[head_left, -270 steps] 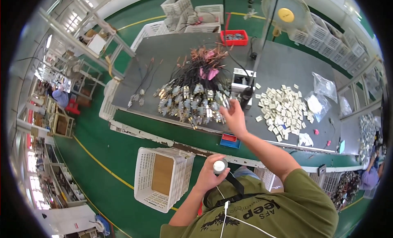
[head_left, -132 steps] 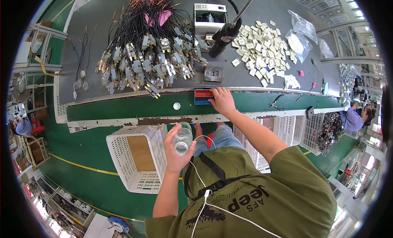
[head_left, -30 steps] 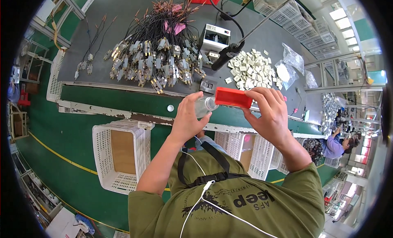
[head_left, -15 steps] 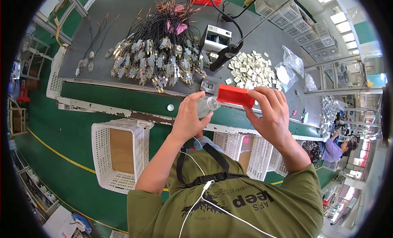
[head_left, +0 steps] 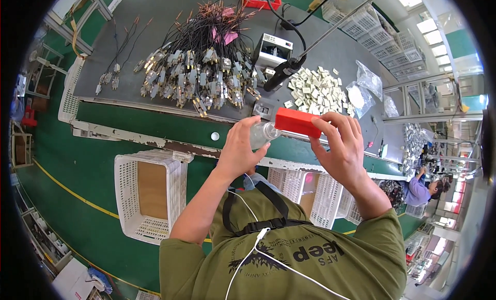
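Observation:
My left hand point(head_left: 241, 147) is wrapped round a clear bottle point(head_left: 258, 137), whose uncapped neck points right. Pinched in my right hand point(head_left: 341, 147) is a small red box point(head_left: 298, 122), tilted so that one end meets the bottle's mouth. Whether anything passes between them cannot be made out. A round white cap point(head_left: 215, 136) lies on the green strip left of the bottle. Just beyond the box, a small grey fixture point(head_left: 264, 109) sits at the bench edge.
Beyond my hands lie a heap of black-wired metal parts point(head_left: 201, 78) and a pile of cream blocks point(head_left: 320, 88). Between them stand a white device point(head_left: 274, 49) and a black tool point(head_left: 283, 75) on an arm. White crates point(head_left: 150, 196) stand below. A person point(head_left: 417, 190) sits far right.
The red box has been tipped over further, so its flat side now shows instead of its hollow. The bottle has shifted very slightly; my left hand keeps its hold.

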### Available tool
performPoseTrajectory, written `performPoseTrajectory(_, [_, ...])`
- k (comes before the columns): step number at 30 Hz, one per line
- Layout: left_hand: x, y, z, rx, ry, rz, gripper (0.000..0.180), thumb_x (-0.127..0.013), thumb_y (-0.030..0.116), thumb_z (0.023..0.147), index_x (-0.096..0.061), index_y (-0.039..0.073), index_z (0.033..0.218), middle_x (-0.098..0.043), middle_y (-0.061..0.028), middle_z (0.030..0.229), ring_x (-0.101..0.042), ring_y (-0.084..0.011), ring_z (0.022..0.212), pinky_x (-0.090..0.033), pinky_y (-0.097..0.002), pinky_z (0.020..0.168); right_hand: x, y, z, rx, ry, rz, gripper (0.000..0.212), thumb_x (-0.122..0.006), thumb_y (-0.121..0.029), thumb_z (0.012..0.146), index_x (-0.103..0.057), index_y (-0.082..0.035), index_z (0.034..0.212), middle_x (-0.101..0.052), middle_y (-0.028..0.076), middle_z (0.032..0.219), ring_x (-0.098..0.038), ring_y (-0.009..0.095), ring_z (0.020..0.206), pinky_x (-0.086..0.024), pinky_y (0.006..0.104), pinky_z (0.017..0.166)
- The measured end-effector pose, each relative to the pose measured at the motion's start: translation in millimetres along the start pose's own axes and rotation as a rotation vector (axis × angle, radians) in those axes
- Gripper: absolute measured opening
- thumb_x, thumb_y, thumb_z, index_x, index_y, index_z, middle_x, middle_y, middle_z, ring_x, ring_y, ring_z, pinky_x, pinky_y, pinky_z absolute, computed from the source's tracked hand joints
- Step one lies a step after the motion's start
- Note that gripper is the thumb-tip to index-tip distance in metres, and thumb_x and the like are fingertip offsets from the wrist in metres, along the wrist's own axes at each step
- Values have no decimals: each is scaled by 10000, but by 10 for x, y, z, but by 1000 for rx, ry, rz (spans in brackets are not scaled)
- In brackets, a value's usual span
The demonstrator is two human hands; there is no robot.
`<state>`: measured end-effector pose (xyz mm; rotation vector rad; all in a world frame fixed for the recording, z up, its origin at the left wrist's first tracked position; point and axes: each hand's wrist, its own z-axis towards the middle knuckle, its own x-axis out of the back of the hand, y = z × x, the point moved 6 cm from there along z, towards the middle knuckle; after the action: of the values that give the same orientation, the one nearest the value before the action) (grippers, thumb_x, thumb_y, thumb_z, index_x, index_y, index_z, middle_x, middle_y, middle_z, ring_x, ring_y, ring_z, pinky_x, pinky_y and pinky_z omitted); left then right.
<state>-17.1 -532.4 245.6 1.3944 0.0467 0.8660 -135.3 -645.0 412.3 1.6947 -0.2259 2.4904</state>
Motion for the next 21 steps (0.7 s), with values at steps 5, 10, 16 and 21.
performPoseTrajectory(5, [10,21,0,-5,2,-10,680,-760,152,750,-392,63,1315,-522,-136,1273,-509,-333,1192,-406,-421,1017,1,-16,-35,27,31,13,512,-767,31,610,-608,-104,1078,-585,68,1009,-581,243,837,-462,368,739])
performPoseTrajectory(10, [14,19,-10,-9,12,-17,679,-760,150,748,-394,63,1313,-522,-138,1277,-511,-335,1192,-410,-422,1015,-3,-30,-56,57,68,29,512,-762,46,612,-608,-121,1071,-568,74,1023,-563,230,802,-464,361,723])
performPoseTrajectory(16, [29,53,2,-13,16,-22,680,-761,150,747,-394,63,1314,-524,-141,1277,-515,-339,1188,-412,-421,1018,21,-67,-97,116,85,17,529,-749,65,601,-614,-129,1074,-552,80,1036,-553,232,824,-467,352,712])
performPoseTrajectory(21, [39,70,4,-19,16,-35,674,-759,154,751,-394,62,1311,-525,-145,1275,-514,-339,1194,-410,-418,1021,44,-110,-133,192,132,-19,534,-737,87,575,-637,-127,1054,-537,89,1028,-546,252,831,-477,359,689])
